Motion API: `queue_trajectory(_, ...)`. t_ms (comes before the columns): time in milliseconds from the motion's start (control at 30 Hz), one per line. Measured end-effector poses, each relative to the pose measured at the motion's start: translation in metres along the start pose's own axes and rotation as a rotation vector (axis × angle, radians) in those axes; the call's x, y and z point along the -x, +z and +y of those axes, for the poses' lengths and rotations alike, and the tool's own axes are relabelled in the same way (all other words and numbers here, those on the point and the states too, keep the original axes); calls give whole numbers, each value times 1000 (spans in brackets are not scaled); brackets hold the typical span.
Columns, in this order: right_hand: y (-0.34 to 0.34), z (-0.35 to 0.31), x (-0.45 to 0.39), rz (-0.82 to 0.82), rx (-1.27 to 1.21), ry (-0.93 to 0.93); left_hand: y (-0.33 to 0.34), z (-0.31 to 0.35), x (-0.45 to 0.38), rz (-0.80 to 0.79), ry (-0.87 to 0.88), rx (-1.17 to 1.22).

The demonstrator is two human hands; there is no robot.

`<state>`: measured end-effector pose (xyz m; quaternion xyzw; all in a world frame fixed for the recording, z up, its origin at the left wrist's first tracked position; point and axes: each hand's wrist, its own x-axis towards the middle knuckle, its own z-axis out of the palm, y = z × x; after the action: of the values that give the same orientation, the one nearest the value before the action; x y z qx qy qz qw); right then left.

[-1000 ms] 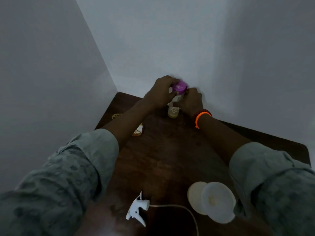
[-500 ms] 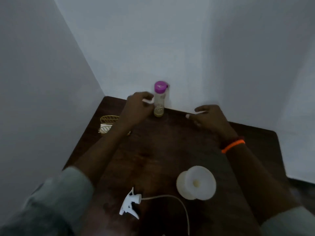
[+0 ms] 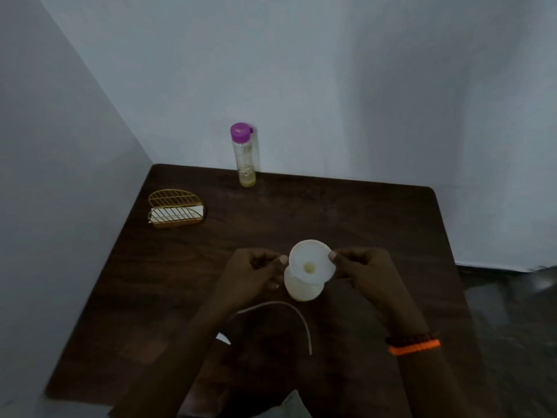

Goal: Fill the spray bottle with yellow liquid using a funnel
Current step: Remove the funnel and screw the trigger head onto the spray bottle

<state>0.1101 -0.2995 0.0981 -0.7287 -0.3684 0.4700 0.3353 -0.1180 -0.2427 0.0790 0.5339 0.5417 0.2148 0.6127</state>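
A white funnel (image 3: 310,260) sits tilted in the mouth of a pale spray bottle (image 3: 301,289) at the middle of the dark wooden table (image 3: 361,224). My left hand (image 3: 253,276) pinches the funnel's left rim. On the right rim sits the thumb of my right hand (image 3: 361,267), which pinches that side. The sprayer head (image 3: 223,337) lies mostly hidden under my left forearm, and its dip tube (image 3: 289,307) curves across the table in front of the bottle. A clear bottle with a purple cap (image 3: 245,158) stands at the back edge with a little yellow liquid at its bottom.
A gold wire holder with white paper (image 3: 176,208) sits at the table's left side. Walls close in the table at the back and left. Floor shows past the right edge.
Both hands have let go of the purple-capped bottle at the back and drawn toward me to the funnel. The capped bottle stands alone.
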Motion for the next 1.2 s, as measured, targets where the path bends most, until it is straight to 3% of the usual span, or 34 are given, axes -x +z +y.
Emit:
queue_trajectory(167,0,3,6,-6,12,-13,12,12,6,8,52,-68)
queue_trajectory(567,2,-3,17,98,-11,-114,12,25,15,27,69,17)
queue_trajectory(1200,5,1,13,98,-96,-68,12,27,14,26,25,57)
